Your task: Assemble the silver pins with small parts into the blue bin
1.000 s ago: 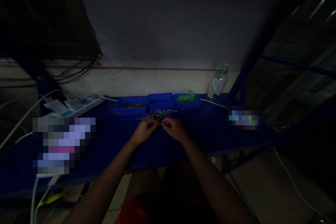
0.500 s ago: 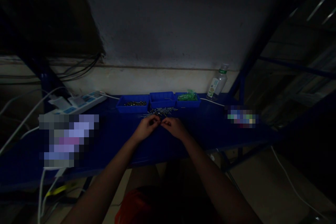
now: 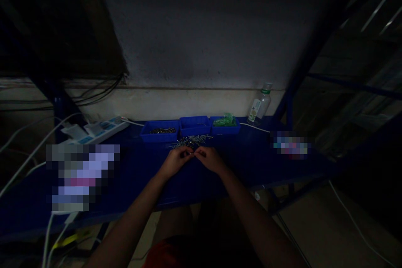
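My left hand point(image 3: 176, 161) and my right hand point(image 3: 211, 159) meet fingertip to fingertip over the blue table point(image 3: 194, 188). Both are pinched closed; whatever small piece sits between the fingers is too dark and tiny to name. Just beyond the fingertips lies a loose pile of thin metal screws or pins point(image 3: 196, 139). Behind it stand three blue trays in a row. The left tray point(image 3: 146, 137) holds small brownish metal parts point(image 3: 163, 130), the middle tray point(image 3: 194, 127) shows a thin piece inside, and the right tray point(image 3: 224, 131) holds green plastic pieces point(image 3: 224, 121).
A clear bottle point(image 3: 260, 106) stands at the back right by the wall. On the left lies a white power strip point(image 3: 106, 130) with plugs and cables. Blurred-out items lie at the table's left and right. Blue frame posts rise at both sides.
The whole view has shifted, so the table and trays appear slightly lower. My hands stay together in front of the pile, fingertips still touching or nearly so.
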`<state>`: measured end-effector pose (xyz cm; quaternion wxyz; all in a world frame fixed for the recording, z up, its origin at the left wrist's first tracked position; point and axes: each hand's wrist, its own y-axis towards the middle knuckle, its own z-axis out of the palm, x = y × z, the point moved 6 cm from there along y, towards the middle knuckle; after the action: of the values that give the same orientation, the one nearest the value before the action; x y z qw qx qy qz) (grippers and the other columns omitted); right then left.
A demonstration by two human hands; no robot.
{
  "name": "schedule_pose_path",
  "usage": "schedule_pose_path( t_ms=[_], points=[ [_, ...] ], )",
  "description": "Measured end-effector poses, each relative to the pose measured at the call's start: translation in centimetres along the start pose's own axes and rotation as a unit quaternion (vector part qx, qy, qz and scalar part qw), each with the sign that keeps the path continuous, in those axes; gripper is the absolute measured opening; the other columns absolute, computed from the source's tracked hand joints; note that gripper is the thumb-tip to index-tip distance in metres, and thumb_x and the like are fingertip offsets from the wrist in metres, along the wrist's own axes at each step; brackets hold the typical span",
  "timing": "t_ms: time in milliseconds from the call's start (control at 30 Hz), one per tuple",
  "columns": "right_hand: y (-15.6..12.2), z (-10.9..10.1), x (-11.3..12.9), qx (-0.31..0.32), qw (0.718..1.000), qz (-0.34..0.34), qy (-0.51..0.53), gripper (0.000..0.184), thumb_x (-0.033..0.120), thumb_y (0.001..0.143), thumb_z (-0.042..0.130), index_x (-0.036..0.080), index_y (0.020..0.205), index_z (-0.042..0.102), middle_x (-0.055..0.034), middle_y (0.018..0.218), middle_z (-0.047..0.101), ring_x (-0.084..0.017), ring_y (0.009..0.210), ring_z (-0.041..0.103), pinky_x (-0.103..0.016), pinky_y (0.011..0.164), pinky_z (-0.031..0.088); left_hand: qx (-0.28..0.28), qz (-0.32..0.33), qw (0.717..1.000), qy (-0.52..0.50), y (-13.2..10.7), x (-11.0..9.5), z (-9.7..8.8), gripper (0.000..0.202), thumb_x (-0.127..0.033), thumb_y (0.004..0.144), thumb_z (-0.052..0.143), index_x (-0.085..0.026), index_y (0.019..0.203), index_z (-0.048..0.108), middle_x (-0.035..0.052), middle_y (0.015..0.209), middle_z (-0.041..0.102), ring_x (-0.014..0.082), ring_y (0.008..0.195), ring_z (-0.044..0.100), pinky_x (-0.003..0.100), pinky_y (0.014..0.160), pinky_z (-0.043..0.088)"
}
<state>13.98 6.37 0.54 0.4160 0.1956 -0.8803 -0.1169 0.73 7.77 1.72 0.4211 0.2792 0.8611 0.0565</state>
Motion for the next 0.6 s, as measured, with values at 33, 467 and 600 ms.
schedule_pose_path(
  t_ms=[33, 467, 600],
  points=[
    [0.0, 0.0, -0.1, 0.002, 1.000, -0.001, 0.004, 0.018, 0.030, 0.082, 0.046, 0.019, 0.082, 0.060, 0.0001, 0.075, 0.064, -0.011, 0.066, 0.057, -0.019, 0.061, 0.039, -0.006, -0.001, 1.000, -0.002, 0.0, 0.2, 0.0, 0.029, -0.041, 0.072, 0.056, -0.017, 0.086, 0.062, 0.0014, 0.075, 0.063, 0.0126, 0.064, 0.054, 0.023, 0.059, 0.042],
    [-0.1, 0.1, 0.9, 0.034, 0.999, -0.026, -0.022, 0.013, 0.021, 0.082, 0.044, 0.019, 0.082, 0.058, 0.0006, 0.075, 0.060, -0.010, 0.068, 0.054, -0.019, 0.061, 0.035, -0.006, 0.023, 0.999, -0.045, -0.1, -0.8, -0.1, 0.028, -0.040, 0.073, 0.056, -0.017, 0.087, 0.064, 0.0037, 0.083, 0.064, 0.0148, 0.074, 0.056, 0.026, 0.071, 0.043],
    [-0.2, 0.0, 1.1, 0.032, 0.999, -0.022, -0.019, 0.013, 0.021, 0.082, 0.044, 0.019, 0.083, 0.057, 0.0001, 0.078, 0.061, -0.011, 0.070, 0.054, -0.019, 0.064, 0.036, -0.010, 0.014, 0.999, -0.048, -0.1, -0.6, -0.1, 0.029, -0.040, 0.073, 0.055, -0.017, 0.088, 0.064, 0.0039, 0.081, 0.064, 0.0150, 0.073, 0.056, 0.026, 0.069, 0.044]
  ],
)
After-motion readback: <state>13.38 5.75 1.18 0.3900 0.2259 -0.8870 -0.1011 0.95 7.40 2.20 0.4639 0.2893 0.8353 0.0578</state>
